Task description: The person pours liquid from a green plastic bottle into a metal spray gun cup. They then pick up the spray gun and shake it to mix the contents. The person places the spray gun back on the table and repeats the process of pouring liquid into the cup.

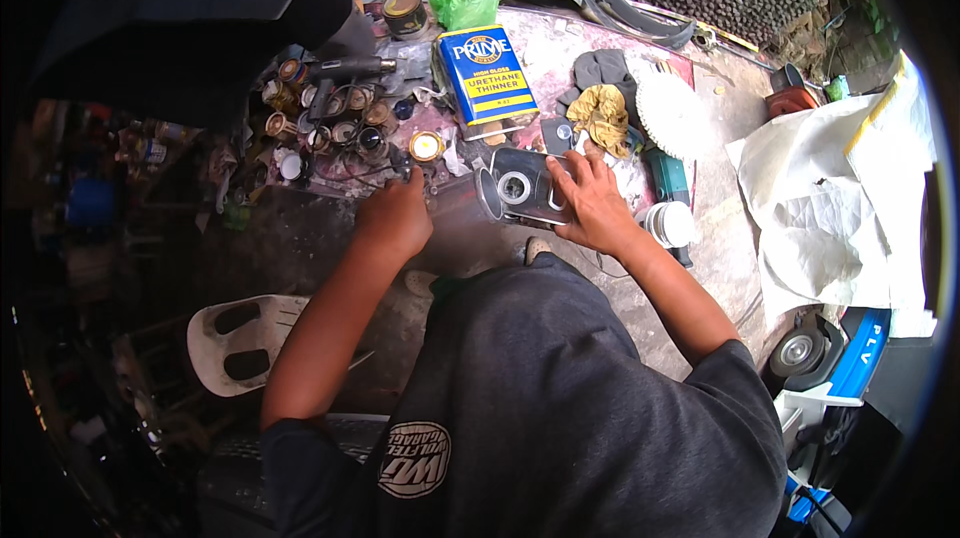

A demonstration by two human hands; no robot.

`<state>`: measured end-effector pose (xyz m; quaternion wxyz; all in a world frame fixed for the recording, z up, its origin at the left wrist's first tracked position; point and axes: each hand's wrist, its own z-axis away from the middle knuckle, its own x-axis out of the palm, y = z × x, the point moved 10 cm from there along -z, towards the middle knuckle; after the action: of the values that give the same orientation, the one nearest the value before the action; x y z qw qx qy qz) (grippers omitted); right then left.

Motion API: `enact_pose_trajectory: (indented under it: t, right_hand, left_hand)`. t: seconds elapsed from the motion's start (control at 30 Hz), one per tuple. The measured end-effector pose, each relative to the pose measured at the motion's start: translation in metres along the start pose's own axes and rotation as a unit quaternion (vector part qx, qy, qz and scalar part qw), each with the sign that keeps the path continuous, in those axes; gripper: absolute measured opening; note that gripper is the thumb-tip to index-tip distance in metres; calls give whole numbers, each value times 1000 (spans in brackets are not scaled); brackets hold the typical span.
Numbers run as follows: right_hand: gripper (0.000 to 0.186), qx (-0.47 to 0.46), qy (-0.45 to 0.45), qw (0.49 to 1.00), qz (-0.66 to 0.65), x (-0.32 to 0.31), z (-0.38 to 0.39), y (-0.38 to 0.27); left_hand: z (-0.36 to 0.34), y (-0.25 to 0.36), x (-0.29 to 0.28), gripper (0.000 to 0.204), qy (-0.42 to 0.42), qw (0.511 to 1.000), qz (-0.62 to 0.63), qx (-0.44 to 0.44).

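My left hand [398,216] is closed at the back end of a clear plastic cup [462,200]. The cup lies tilted sideways, its round rim pointing right. Right beside that rim is the top of a rectangular metal can [532,200] with a round spout. My right hand [596,203] grips the can's right side, fingers over its top edge and thumb near the front. Whether any liquid is in the cup, I cannot tell. Just beyond stands a blue and yellow rectangular tin [487,78]. A small open can with pale contents [426,146] sits past my left hand.
Several small paint cans [345,128] crowd the table's left. Farther back are a green plastic bag [464,4], a yellow cloth [600,120] and a white round disc [668,116]. White tubs [670,226] stand right of my hand. A plastic chair [240,343] is at lower left.
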<state>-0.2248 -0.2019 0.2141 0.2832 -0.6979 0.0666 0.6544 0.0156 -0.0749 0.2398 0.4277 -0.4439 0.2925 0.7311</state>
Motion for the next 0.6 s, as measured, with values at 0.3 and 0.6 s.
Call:
enact_pose_trajectory:
  t: [0.3,0.6]
  right_hand:
    - [108,-2,6,1000,1,-3,-10,-24]
    - [108,-2,-21,997,73,17,-42,-82]
  left_hand:
    - [-6,-4,-10,59,-9,1000,-23,-6]
    - [2,-60,14,60,-9,999,-32,-36]
